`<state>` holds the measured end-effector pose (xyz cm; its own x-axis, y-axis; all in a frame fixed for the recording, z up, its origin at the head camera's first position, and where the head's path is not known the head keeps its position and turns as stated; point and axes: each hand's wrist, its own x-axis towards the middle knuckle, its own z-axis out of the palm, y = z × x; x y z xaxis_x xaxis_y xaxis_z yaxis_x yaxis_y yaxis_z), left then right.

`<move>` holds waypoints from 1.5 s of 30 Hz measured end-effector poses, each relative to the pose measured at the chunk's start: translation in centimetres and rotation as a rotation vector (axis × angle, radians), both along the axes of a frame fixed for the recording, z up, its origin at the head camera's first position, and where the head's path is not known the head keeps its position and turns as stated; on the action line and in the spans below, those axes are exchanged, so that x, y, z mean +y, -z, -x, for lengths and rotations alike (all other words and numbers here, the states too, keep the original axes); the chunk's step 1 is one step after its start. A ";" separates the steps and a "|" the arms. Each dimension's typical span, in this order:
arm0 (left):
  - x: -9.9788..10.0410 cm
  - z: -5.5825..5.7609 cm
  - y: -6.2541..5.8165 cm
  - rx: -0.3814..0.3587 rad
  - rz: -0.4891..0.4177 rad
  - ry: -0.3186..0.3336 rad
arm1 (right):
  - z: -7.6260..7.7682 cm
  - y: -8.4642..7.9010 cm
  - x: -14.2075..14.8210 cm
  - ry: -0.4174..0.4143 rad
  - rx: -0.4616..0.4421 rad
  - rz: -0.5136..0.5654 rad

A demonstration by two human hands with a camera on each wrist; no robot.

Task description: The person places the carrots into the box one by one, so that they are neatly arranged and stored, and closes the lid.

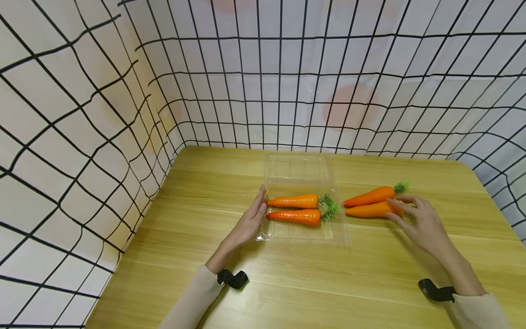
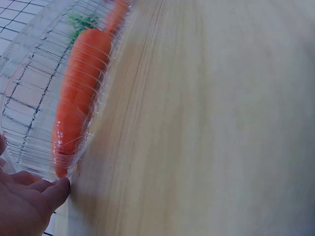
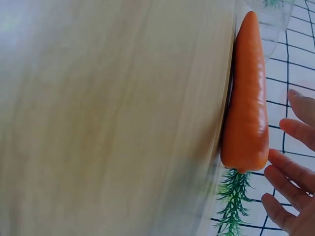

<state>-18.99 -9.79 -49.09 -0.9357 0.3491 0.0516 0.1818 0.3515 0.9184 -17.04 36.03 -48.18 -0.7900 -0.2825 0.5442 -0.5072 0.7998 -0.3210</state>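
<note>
A clear plastic clamshell box (image 1: pixel 302 235) lies on the table with its lid (image 1: pixel 297 167) folded back. In its base lie two orange carrots, a far one (image 1: pixel 293 201) and a near one (image 1: pixel 296 217), green tops to the right. My left hand (image 1: pixel 248 222) rests against the box's left side, fingers extended; in the left wrist view its fingertips (image 2: pixel 61 189) are at the box's end. Right of the box lie two more carrots, a far one (image 1: pixel 371 196) and a near one (image 1: pixel 370 209). Over the near one's leafy end is my right hand (image 1: pixel 423 225), thumb and fingers spread, apart from the carrot (image 3: pixel 246 108) in the right wrist view.
The wood-grain table (image 1: pixel 328 283) spreads around the box. White cloth with a black grid (image 1: pixel 271 91) stands along the back and both sides. Black devices sit on the left wrist (image 1: pixel 233 278) and the right wrist (image 1: pixel 436 291).
</note>
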 end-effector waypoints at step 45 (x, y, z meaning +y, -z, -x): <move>0.0 -0.1 -0.2 -0.008 0.014 -0.002 | 2.0 0.0 -0.3 -0.151 -0.105 -0.133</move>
